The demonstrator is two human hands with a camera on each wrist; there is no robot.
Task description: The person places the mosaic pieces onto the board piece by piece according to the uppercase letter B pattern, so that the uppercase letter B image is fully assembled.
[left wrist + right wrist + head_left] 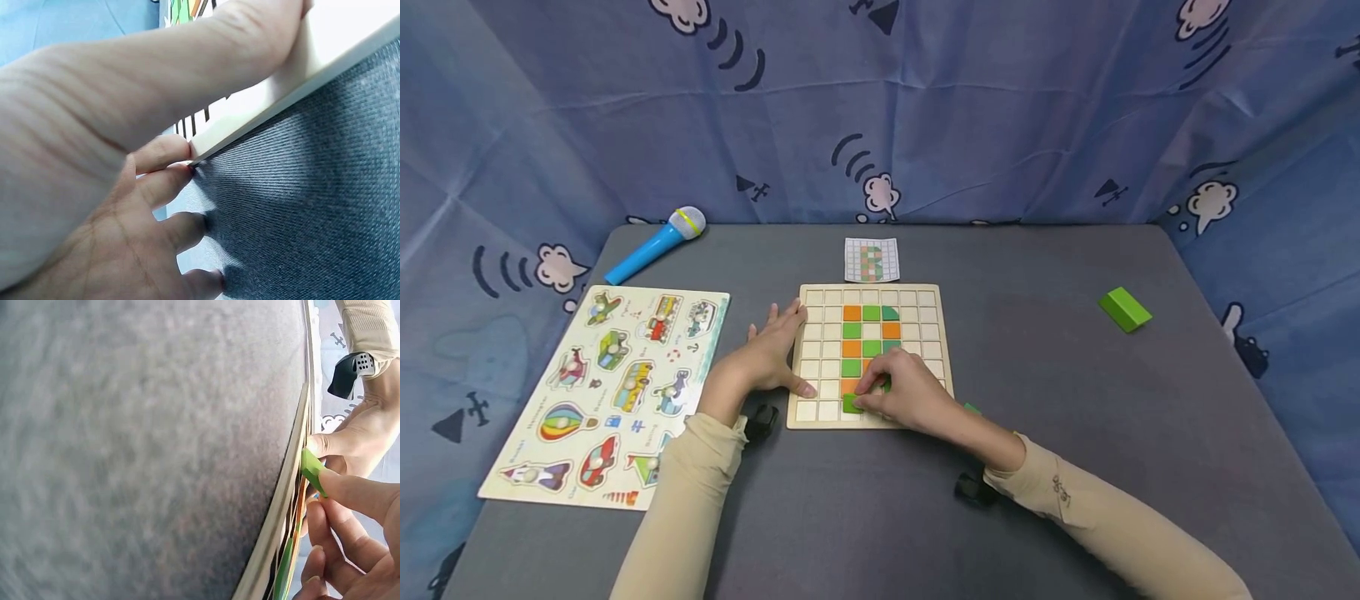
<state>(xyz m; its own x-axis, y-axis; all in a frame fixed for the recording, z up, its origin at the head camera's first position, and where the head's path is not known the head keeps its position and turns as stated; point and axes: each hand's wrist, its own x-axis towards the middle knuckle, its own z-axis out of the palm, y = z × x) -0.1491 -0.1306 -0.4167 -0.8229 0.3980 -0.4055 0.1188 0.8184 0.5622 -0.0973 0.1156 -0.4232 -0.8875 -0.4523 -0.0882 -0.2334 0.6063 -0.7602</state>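
Note:
A wooden grid board [794,417] lies on the grey table, with several orange, green and teal tiles [871,313] set in its cells. Along its left edge my left hand [765,356] is spread, the thumb on the frame near the lower left; the left wrist view shows fingertips against the edge and the table. Between thumb and fingers, my right hand [910,392] pinches a green tile [311,467] low on the board. That hand covers part of the tile pattern. Above the board lies a small printed pattern card [872,260].
To the left is a picture puzzle board [602,400] with knobbed vehicle pieces. Behind it lies a blue toy microphone [655,250]. A green block [1125,310] sits far right. Part of a small green piece [972,408] shows beside my right wrist. A blue patterned curtain [1000,125] hangs behind.

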